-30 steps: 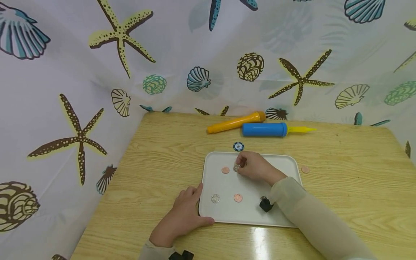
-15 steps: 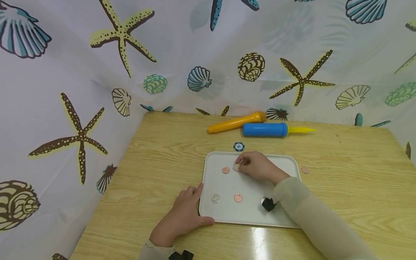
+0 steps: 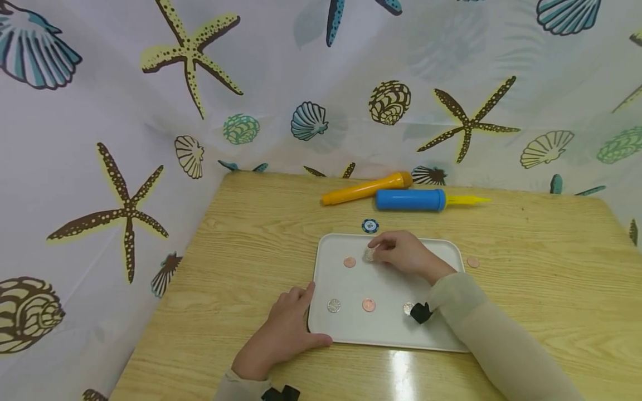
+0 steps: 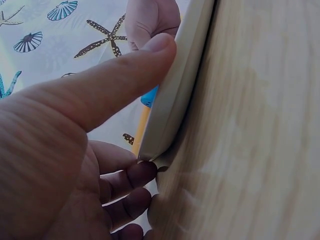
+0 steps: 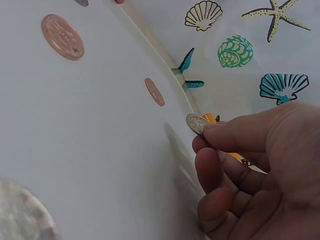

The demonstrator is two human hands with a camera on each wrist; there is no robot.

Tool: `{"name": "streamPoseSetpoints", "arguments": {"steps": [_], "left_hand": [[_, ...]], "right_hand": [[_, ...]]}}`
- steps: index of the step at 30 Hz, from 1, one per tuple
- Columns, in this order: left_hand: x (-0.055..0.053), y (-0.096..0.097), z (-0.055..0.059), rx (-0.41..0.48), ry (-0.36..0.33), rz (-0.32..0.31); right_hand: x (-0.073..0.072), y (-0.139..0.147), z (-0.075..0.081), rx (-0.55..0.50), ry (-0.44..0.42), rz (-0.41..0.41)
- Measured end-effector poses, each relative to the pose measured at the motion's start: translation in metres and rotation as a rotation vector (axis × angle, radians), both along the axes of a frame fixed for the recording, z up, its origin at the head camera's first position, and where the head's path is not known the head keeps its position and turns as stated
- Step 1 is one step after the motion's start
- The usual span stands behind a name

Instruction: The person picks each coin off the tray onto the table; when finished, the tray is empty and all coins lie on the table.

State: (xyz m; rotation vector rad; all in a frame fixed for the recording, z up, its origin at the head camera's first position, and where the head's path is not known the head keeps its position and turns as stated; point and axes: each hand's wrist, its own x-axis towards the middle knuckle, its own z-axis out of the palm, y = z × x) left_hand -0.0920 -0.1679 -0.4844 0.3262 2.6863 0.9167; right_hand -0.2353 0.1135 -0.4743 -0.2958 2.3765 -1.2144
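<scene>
My right hand (image 3: 403, 255) pinches a silver coin (image 5: 196, 123) between thumb and fingers, tilted over the back part of a white tray (image 3: 386, 334). To the left of that coin lies a copper coin (image 3: 349, 262). Nearer the front, the tray bears a silver coin (image 3: 334, 305), another copper coin (image 3: 369, 304) and a silver coin (image 3: 408, 308) partly hidden by the black wrist mount. At the tray's front left corner rests my left hand (image 3: 287, 320). Its thumb extends along the front rim, and its fingers touch the left side.
A blue poker chip (image 3: 370, 225) lies just behind the tray. Farther back are an orange stick (image 3: 366, 189) and a blue pump (image 3: 410, 200) with a yellow nozzle. One copper coin (image 3: 473, 262) is on the wooden table (image 3: 241, 234), right of the tray. Shell-patterned cloth (image 3: 341, 83) stands behind.
My right hand has shifted slightly right and back with the pinched coin, which has changed its tilt. More of the front right silver coin shows. The left hand stays at the corner.
</scene>
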Motion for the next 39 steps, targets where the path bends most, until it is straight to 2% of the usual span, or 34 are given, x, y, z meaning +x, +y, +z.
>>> {"name": "streamPoseSetpoints", "arguments": {"steps": [12, 29, 39], "left_hand": [[-0.002, 0.001, -0.003, 0.0, 0.001, -0.005], [-0.002, 0.001, -0.004, 0.006, -0.008, 0.005], [-0.002, 0.0, -0.004, 0.008, 0.004, 0.003]], "right_hand": [[0.003, 0.019, 0.004, -0.028, -0.038, -0.061], [0.006, 0.049, 0.009, -0.008, -0.009, -0.112], [0.01, 0.066, 0.005, -0.032, -0.035, -0.169]]}}
